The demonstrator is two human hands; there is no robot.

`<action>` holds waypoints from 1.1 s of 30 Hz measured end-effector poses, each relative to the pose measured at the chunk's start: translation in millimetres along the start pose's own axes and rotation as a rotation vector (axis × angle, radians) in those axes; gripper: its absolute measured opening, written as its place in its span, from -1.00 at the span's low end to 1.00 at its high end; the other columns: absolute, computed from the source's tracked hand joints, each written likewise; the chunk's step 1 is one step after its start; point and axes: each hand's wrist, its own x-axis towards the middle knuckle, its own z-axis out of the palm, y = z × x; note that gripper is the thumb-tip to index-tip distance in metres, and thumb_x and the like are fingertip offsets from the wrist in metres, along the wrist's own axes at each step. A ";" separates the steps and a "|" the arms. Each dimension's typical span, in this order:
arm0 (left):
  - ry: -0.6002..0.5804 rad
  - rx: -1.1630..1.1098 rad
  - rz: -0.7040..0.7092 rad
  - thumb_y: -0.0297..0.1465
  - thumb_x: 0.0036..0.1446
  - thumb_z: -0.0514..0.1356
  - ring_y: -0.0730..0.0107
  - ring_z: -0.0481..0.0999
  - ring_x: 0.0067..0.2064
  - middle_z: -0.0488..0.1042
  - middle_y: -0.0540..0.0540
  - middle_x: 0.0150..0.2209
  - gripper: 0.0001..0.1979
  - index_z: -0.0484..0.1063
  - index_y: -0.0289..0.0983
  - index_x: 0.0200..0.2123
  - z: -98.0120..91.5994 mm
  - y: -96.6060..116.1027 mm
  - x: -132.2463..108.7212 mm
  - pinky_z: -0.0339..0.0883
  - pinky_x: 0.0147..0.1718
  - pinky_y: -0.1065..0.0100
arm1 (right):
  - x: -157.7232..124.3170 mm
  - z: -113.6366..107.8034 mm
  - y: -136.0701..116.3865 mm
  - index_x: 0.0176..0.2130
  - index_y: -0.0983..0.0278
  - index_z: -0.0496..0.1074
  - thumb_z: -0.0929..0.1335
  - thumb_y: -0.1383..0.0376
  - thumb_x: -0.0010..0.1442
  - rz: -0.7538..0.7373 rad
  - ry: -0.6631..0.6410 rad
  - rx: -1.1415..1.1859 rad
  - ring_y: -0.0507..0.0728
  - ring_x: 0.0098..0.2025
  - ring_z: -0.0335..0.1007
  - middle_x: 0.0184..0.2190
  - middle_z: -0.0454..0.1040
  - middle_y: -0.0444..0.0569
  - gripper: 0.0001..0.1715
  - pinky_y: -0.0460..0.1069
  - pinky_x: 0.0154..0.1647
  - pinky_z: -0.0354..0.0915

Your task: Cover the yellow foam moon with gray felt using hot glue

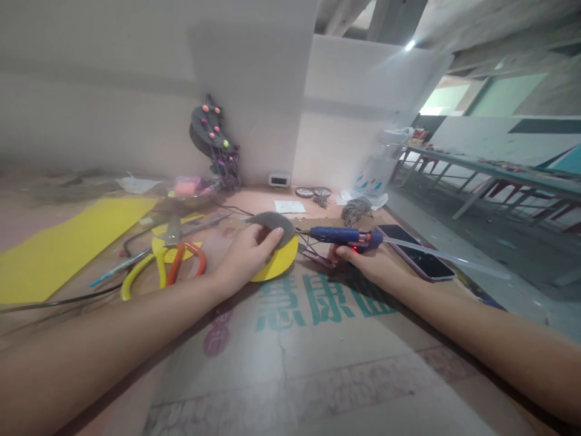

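Note:
My left hand [249, 254] is closed on a round yellow paper piece [279, 261], its thumb lying over a curved grey part [272, 224] on the paper's upper side. Wrapped around the handle of a blue hot glue gun [336, 235] is my right hand [358, 260]. The gun's nozzle points left at the paper's edge, and a red light glows near the thumb. A long translucent glue stick [445, 253] sticks out of its back. Just below the gun lies a small pinkish tool [315, 257], partly hidden by my fingers.
Scissors [172, 260] with yellow and orange handles lie left, near a yellow sheet [82, 248]. A phone [415, 251] sits right. Behind are grey yarn [356, 211], a small digital clock [279, 180], a clear bottle [376, 163] and a grey crescent ornament [209, 130]. Printed cardboard [290, 363] covers the front.

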 end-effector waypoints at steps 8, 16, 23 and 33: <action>-0.019 -0.026 0.002 -0.09 0.13 0.11 0.24 0.50 -0.22 0.55 -0.12 -0.25 -0.61 0.44 -0.32 -0.25 0.7 -2.3 1.1 0.31 -0.29 0.35 | 0.7 1.9 7.9 -0.44 0.22 0.47 0.30 0.11 0.11 -0.016 -0.017 0.030 0.17 -0.28 0.49 -0.41 0.57 -0.07 -0.73 0.01 -0.16 0.37; -0.030 -0.089 -0.002 -0.11 0.12 0.13 0.25 0.50 -0.16 0.56 -0.09 -0.20 -0.65 0.45 -0.29 -0.24 1.0 -0.2 0.5 0.33 -0.23 0.37 | 1.4 1.3 10.0 -0.44 0.21 0.50 0.33 0.12 0.10 0.006 0.035 -0.025 0.18 -0.28 0.49 -0.40 0.58 -0.08 -0.75 0.01 -0.20 0.38; -0.038 -0.095 -0.009 -0.10 0.12 0.13 0.23 0.50 -0.15 0.55 -0.11 -0.19 -0.63 0.45 -0.29 -0.22 0.8 -2.0 0.4 0.34 -0.23 0.36 | 0.9 1.0 2.4 -0.49 0.23 0.46 0.26 0.17 0.16 -0.023 0.001 -0.008 0.15 -0.30 0.49 -0.45 0.56 -0.06 -0.69 -0.01 -0.20 0.38; -0.029 -0.061 0.007 -0.12 0.13 0.13 0.24 0.50 -0.17 0.56 -0.10 -0.20 -0.65 0.46 -0.29 -0.22 0.4 0.8 0.2 0.33 -0.25 0.36 | -0.4 -0.9 0.0 -0.48 0.24 0.47 0.26 0.16 0.16 -0.029 0.008 -0.028 0.15 -0.31 0.49 -0.45 0.55 -0.05 -0.69 0.00 -0.18 0.37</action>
